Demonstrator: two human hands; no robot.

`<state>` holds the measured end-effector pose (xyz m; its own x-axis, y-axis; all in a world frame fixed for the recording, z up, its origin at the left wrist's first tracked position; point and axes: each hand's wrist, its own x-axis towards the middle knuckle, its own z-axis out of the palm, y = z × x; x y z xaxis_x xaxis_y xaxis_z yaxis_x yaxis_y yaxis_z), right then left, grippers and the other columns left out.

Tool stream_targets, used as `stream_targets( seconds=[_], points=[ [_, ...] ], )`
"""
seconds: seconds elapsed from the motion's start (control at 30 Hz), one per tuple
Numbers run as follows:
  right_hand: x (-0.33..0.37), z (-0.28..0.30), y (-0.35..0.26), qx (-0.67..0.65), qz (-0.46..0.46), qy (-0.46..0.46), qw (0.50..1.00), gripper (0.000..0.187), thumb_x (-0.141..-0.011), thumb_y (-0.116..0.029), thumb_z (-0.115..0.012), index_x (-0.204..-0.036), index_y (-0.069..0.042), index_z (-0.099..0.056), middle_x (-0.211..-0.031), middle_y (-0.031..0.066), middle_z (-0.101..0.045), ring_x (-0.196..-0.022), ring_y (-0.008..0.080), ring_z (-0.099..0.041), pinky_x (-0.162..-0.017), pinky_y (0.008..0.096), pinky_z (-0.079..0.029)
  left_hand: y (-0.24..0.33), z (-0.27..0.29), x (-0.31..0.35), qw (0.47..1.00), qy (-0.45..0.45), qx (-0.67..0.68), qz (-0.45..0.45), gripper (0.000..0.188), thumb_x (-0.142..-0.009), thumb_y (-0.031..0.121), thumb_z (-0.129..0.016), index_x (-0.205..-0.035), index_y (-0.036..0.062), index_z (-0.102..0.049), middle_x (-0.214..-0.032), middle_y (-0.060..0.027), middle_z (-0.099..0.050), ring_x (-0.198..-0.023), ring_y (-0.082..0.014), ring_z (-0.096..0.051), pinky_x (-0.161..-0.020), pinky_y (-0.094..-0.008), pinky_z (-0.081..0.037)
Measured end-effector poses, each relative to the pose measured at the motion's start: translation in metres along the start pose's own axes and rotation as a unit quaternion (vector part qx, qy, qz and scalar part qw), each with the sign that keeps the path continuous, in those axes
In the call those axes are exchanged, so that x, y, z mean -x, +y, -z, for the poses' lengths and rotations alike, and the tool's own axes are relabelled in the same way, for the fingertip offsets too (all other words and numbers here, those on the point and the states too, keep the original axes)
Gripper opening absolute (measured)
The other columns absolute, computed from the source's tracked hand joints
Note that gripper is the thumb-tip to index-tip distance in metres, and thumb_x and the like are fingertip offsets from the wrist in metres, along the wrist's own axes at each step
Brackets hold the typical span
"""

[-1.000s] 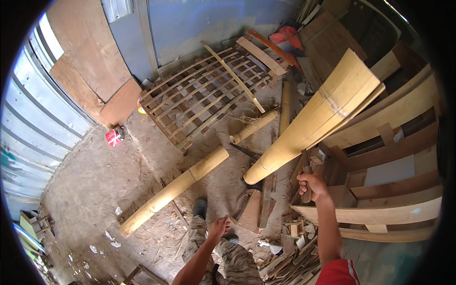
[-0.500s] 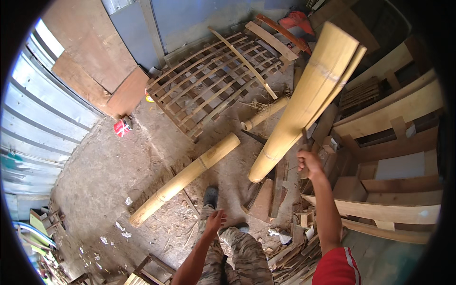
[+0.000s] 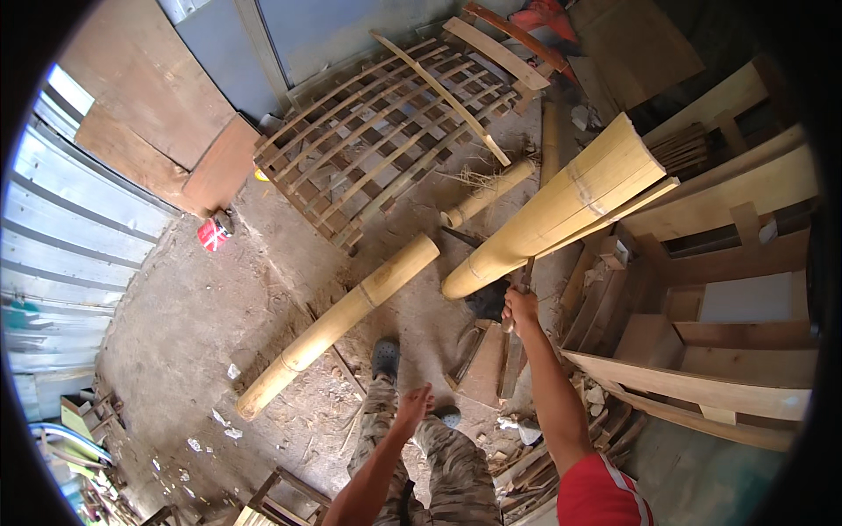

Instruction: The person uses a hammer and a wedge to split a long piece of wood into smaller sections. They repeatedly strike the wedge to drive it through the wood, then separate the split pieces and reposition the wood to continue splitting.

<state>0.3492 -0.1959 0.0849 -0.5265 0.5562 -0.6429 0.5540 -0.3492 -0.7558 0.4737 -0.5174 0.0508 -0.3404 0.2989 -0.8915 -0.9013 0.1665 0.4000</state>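
A thick bamboo pole (image 3: 553,210) stands tilted right of centre, its lower end near the floor and its wider top toward me. A split strip (image 3: 614,216) parts from its right side. My right hand (image 3: 520,311) is closed round the handle of a large knife (image 3: 527,273), probably a machete, whose blade meets the pole at the split; how deep it sits is hidden. Over my legs, my left hand (image 3: 415,408) hangs free with loosely bent fingers and nothing in it. Another bamboo length (image 3: 338,329) lies on the floor to the left.
A lattice of bamboo slats (image 3: 386,140) lies at the back, with a loose slat across it. A shorter bamboo piece (image 3: 488,195) rests beside it. Wooden frames (image 3: 702,377) fill the right side. Wood scraps (image 3: 526,478) lie near my feet. A red can (image 3: 212,233) stands at left.
My right hand and the knife have moved left and slightly up the picture. The bamboo pole leans further right, its top lower in view. My left hand has shifted slightly right.
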Motion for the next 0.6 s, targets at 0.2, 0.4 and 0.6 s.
stream_targets(
  seconds=[0.2,0.4,0.6],
  points=[
    [0.046,0.022,-0.089,0.016,0.071,-0.080,0.994,0.010,-0.080,-0.005,-0.062,-0.086,-0.007,-0.054,-0.057,0.0007,-0.044,-0.042,0.0133,-0.042,-0.042,0.0332,-0.040,0.011,-0.008,-0.004,1.000,-0.019,0.002,-0.017,0.052,-0.095,0.053,-0.057,-0.114,0.0049,-0.061,-0.098,-0.0054,-0.067,-0.082,-0.0142,-0.063,-0.069,-0.0305,-0.049],
    [0.122,0.044,-0.217,-0.010,0.089,-0.065,0.994,0.009,-0.082,-0.006,-0.062,-0.089,-0.008,-0.055,-0.060,-0.0002,-0.045,-0.043,0.0122,-0.042,-0.044,0.0318,-0.039,0.012,-0.017,-0.008,0.999,-0.024,-0.003,-0.026,0.056,-0.095,0.054,-0.056,-0.119,0.0032,-0.059,-0.102,-0.0082,-0.067,-0.086,-0.0168,-0.063,-0.071,-0.0305,-0.049],
    [-0.020,0.027,-0.030,-0.006,-0.001,-0.006,1.000,0.005,-0.081,-0.006,-0.062,-0.079,-0.006,-0.057,-0.057,0.0023,-0.049,-0.041,0.0150,-0.045,-0.042,0.0325,-0.039,0.001,-0.014,-0.009,0.999,-0.023,0.035,-0.013,0.057,-0.094,0.055,-0.058,-0.116,0.0036,-0.061,-0.097,-0.0059,-0.068,-0.079,-0.0143,-0.063,-0.068,-0.0311,-0.050]
  ],
)
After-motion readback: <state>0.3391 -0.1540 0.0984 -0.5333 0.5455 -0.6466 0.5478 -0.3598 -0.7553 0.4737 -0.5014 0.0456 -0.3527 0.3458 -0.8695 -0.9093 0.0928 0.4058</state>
